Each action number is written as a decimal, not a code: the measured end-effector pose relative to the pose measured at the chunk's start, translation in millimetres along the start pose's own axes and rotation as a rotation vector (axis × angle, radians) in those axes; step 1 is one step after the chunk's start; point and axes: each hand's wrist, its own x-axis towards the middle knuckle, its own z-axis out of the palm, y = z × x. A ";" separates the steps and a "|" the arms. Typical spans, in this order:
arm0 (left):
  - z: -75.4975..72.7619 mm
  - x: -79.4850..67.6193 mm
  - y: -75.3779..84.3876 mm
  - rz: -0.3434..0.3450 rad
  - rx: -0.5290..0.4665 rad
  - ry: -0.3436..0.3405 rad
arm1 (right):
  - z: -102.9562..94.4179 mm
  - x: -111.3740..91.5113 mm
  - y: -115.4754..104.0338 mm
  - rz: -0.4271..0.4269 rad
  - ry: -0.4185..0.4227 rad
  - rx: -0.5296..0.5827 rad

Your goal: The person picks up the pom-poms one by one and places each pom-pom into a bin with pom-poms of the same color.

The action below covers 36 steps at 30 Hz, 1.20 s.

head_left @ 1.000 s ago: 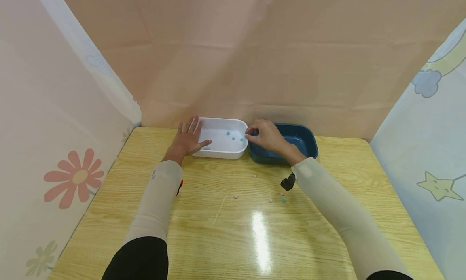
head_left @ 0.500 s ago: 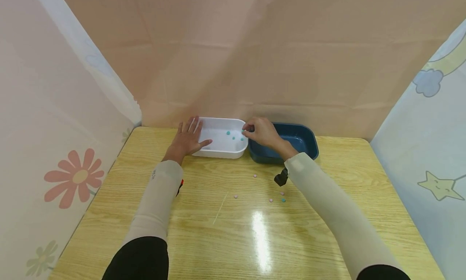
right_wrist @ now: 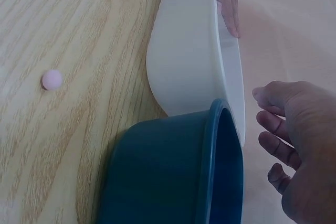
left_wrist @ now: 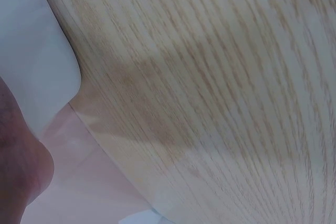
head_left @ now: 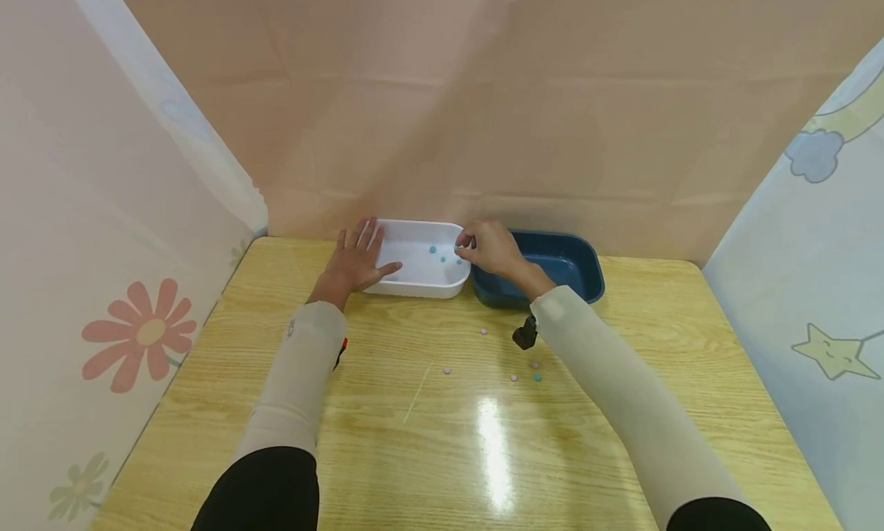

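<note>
My left hand (head_left: 354, 264) rests with spread fingers on the left end of a white plastic bin (head_left: 414, 291). Several small teal balls (head_left: 432, 249) lie inside that bin toward its right end. My right hand (head_left: 493, 251) is above the spot where the white bin meets a dark blue bin (head_left: 590, 278). Its thumb and forefinger pinch a small teal ball (head_left: 456, 248) over the white bin's right end. In the right wrist view the right hand (right_wrist: 302, 140) has curled fingers, and the ball is hidden there.
Several pale pink balls (head_left: 514, 377) and one teal ball (head_left: 537, 377) lie on the wooden table (head_left: 387, 454) in front of the bins. A brown paper backdrop (head_left: 428, 117) stands behind them, with patterned panels at both sides.
The right hand has shifted slightly left, carrying the teal ball from the shared rim area farther over the white bin. My left hand stays put.
</note>
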 end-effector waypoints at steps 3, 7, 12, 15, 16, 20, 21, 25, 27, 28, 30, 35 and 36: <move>-1.4 -0.8 1.5 0.001 -0.009 -0.008 | 1.5 -0.1 0.9 0.004 -0.006 -0.005; -1.5 -0.9 3.1 0.001 -0.006 -0.014 | 3.0 -1.1 2.4 0.009 -0.006 -0.001; -2.6 -2.4 7.1 0.003 0.007 -0.006 | 3.4 -3.0 5.2 0.015 -0.006 -0.003; -4.7 -3.7 9.8 0.003 0.005 0.007 | 3.1 -3.5 6.3 0.021 -0.010 -0.006; -5.4 -4.1 10.4 0.004 0.001 0.010 | 3.1 -3.6 6.7 0.023 -0.012 -0.008; -4.7 -1.3 8.5 0.003 0.005 0.001 | 2.3 -4.1 8.1 0.037 -0.017 -0.014; -4.0 -0.1 7.6 0.003 0.006 -0.004 | 1.9 -4.4 8.5 0.041 -0.017 -0.014; -1.7 3.1 4.4 0.005 0.001 -0.011 | -0.9 -6.3 9.5 0.051 -0.021 -0.007; -1.0 4.3 3.5 0.004 -0.004 -0.013 | -3.0 -7.5 10.0 0.052 -0.023 -0.006; -0.9 4.6 3.3 0.003 -0.007 -0.015 | -4.4 -8.2 10.2 0.054 -0.023 -0.007; -1.1 4.6 3.5 0.002 -0.005 -0.017 | -6.9 -9.6 10.8 0.057 -0.021 -0.012; -3.5 2.2 6.8 -0.006 0.001 -0.009 | -12.1 -15.1 14.6 0.045 -0.002 -0.020; -4.1 1.7 7.7 -0.007 0.002 -0.009 | -12.7 -16.4 15.8 0.038 0.003 -0.023</move>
